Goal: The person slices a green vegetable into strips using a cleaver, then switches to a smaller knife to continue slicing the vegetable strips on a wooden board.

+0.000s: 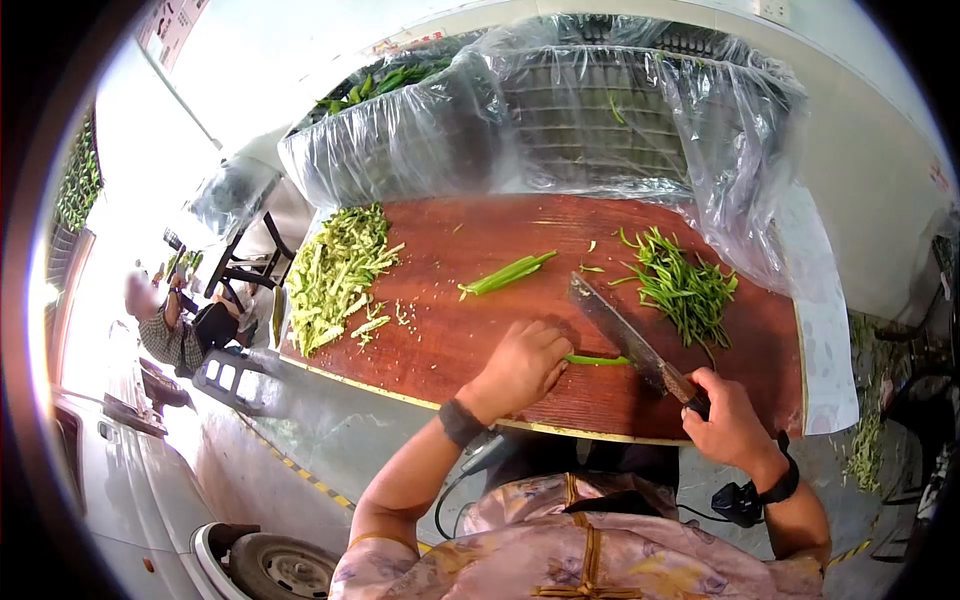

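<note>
My left hand (520, 365) presses down on a green vegetable stalk (598, 360) lying on the red-brown cutting board (470, 330). My right hand (728, 420) grips the handle of a large knife (620, 325), whose blade rests against the stalk just right of my left fingers. A few whole green stalks (505, 273) lie in the middle of the board. A heap of cut pale-green slices (335, 275) sits at the board's left end. A pile of dark-green strips (685, 287) lies at the right end.
Behind the board stands a crate lined with clear plastic (560, 130), and another with greens (380, 85) is further left. A person (175, 330) sits at far left near a folding table. Green scraps (865, 450) lie on the floor at right. A wheel (275, 565) shows below.
</note>
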Motion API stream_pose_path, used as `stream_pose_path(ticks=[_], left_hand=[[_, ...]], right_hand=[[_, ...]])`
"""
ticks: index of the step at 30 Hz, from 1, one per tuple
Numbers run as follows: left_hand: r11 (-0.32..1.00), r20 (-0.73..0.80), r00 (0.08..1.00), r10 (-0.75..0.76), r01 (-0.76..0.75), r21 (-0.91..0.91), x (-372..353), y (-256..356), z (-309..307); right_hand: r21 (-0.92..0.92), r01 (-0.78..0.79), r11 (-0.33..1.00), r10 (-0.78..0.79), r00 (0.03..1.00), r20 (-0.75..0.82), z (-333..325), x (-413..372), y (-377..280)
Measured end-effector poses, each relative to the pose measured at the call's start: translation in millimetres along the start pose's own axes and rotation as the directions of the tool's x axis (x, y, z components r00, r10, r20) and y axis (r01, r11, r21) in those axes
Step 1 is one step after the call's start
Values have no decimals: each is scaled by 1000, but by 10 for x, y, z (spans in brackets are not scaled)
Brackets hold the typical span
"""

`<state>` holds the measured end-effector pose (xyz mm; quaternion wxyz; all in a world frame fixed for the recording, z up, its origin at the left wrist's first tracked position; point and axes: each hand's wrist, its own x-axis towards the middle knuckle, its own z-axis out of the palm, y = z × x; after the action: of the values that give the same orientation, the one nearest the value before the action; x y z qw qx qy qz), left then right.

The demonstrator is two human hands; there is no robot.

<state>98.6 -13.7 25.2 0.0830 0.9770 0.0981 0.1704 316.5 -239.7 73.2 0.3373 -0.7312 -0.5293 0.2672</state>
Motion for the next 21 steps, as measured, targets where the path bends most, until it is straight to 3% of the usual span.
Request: stream_pose_path(ticks=[1,3,4,6,7,9,12,16,21], left_hand=[[1000,0,1000,-3,3,0,-2,-44,-30],[898,194,981,-30,112,-425,14,-134,-85],[897,196,980,-32,115,-427,17,-156,-60],[959,176,975,-139,176,-220,70,-159,-23],[960,174,975,-136,173,-220,99,-100,-27],[991,-162,985,-56,74,108,105,70,-34],[997,-77,996,-47,52,64,-18,113,135],[999,-126,991,-31,34,17,-74,290,170],[998,-137,990,-26,32,47,-88,380,173]], right_hand=[[-1,0,1000,0,1000,-29,-2,-6,22],[12,20,1000,-19,999,-43,-13,-10,81],[22,40,999,-39,998,-58,-10,-18,98],[20,62,998,-61,996,-63,2,-2,78],[17,84,996,-82,994,-73,-4,11,72],[-32,95,995,-97,994,-54,-11,24,93],[-139,109,984,-110,994,1,-47,50,101],[-287,176,942,-175,984,28,-14,98,115],[-321,250,914,-250,967,44,80,119,54]])
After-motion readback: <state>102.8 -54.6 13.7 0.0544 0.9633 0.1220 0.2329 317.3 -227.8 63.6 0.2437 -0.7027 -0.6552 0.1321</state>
